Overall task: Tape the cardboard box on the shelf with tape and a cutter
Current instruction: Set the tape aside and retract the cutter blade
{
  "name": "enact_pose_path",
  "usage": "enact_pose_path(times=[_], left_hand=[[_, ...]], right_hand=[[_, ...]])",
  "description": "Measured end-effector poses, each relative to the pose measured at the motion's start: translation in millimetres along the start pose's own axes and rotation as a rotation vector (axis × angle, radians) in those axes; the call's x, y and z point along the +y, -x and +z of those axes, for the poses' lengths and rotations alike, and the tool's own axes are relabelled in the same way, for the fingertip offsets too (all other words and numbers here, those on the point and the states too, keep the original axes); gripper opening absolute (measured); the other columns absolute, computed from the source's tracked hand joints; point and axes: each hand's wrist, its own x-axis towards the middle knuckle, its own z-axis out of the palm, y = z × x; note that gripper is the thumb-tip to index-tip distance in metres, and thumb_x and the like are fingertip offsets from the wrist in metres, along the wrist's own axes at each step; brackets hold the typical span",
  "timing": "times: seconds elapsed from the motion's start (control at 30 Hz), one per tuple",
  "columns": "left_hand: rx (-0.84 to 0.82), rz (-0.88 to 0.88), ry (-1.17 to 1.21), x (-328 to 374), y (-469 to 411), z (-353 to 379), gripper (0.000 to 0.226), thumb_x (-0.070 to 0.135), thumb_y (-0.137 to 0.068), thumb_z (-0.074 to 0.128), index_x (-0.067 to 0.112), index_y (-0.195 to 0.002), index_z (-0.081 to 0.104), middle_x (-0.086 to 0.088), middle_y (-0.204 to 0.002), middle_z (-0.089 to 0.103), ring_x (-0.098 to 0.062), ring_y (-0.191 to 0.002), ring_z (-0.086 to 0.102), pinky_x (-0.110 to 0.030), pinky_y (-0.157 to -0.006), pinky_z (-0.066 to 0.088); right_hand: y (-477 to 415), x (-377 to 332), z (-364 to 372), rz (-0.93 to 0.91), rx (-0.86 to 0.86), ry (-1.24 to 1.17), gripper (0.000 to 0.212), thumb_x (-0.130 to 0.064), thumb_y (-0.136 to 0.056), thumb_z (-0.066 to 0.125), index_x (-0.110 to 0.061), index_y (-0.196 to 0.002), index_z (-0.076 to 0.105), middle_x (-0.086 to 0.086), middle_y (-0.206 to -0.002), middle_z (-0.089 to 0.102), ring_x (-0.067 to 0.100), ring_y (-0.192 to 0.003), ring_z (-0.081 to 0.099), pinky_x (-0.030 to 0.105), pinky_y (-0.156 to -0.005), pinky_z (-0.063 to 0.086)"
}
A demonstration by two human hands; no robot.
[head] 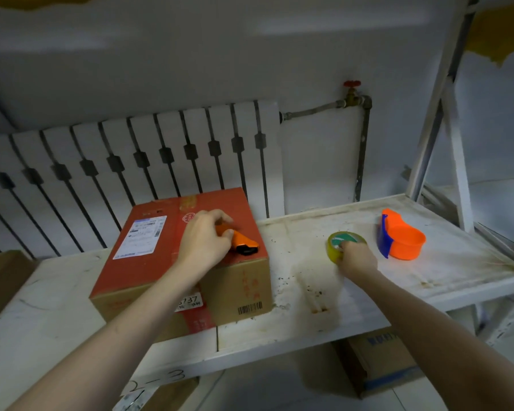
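Our left hand (204,240) covering the rear of the orange cutter (240,243), our forearm hiding part of the cardboard box (149,262) front label, our right hand (357,258) masking the tape roll (345,244) near edge, shipping label print blurring

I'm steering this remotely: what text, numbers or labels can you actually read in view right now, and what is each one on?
"737": white sticker on the cardboard box front; a leading digit is hidden by the arm.
"2-3": handwritten on the shelf front edge.
Shipping label on the box top: too blurred to read.
Barcode and red characters on the box front: unreadable.
Blue print on the lower carton: unreadable.
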Motion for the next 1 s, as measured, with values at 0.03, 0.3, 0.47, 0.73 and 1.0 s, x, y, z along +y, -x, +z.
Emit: enact_pose_path(times=[0.03,0.3,0.47,0.73,1.0], left_hand=[[0.007,-0.005,-0.002,-3,-1,-1,0.016,0.019,-0.085,0.063,0.023,-0.1,0.064,-0.003,-0.112,0.061,-0.021,-0.105,0.054,-0.027,-0.08,0.037],[0.033,-0.068,0.048,-22,5,-16,0.014,0.015,-0.083,0.063,0.021,-0.095,0.065,-0.006,-0.113,0.063,-0.023,-0.102,0.057,-0.033,-0.083,0.045],[0.066,-0.127,0.114,-32,17,-38,0.018,0.015,-0.085,0.062,0.017,-0.103,0.065,-0.005,-0.12,0.063,-0.022,-0.104,0.059,-0.028,-0.082,0.043],[-0.011,-0.296,0.476,-40,35,-66,0.011,0.017,-0.09,0.059,0.014,-0.098,0.065,-0.002,-0.099,0.066,-0.021,-0.097,0.063,-0.027,-0.079,0.045],[-0.143,-0.526,1.133,-15,60,-92,0.054,0.045,-0.099,0.029,0.006,-0.111,0.064,-0.008,-0.084,0.07,-0.016,-0.057,0.065,-0.03,-0.057,0.051]], right_hand=[[4,-10,-5,-0.028,0.032,0.024,0.028,-0.012,-0.087,0.053,-0.011,-0.115,0.055,0.01,-0.112,0.06,0.028,-0.106,0.055,0.039,-0.082,0.051],[68,-171,-74,-0.559,0.289,-0.439,0.028,-0.039,-0.096,0.042,-0.021,-0.11,0.058,-0.002,-0.104,0.065,0.016,-0.097,0.059,0.031,-0.073,0.047],[83,-216,-68,-0.568,0.063,0.035,0.043,-0.048,-0.082,0.06,-0.015,-0.108,0.053,0.007,-0.105,0.061,0.029,-0.095,0.059,0.037,-0.073,0.048],[104,-230,-81,-0.36,-0.114,-0.468,0.03,-0.025,-0.099,0.036,-0.012,-0.08,0.054,0.007,-0.076,0.06,0.022,-0.066,0.057,0.035,-0.06,0.048],[201,-246,-93,-0.254,-0.57,-1.39,0.036,-0.028,-0.102,0.031,-0.003,-0.102,0.058,0.006,-0.065,0.06,0.013,-0.043,0.053,0.021,-0.039,0.043]])
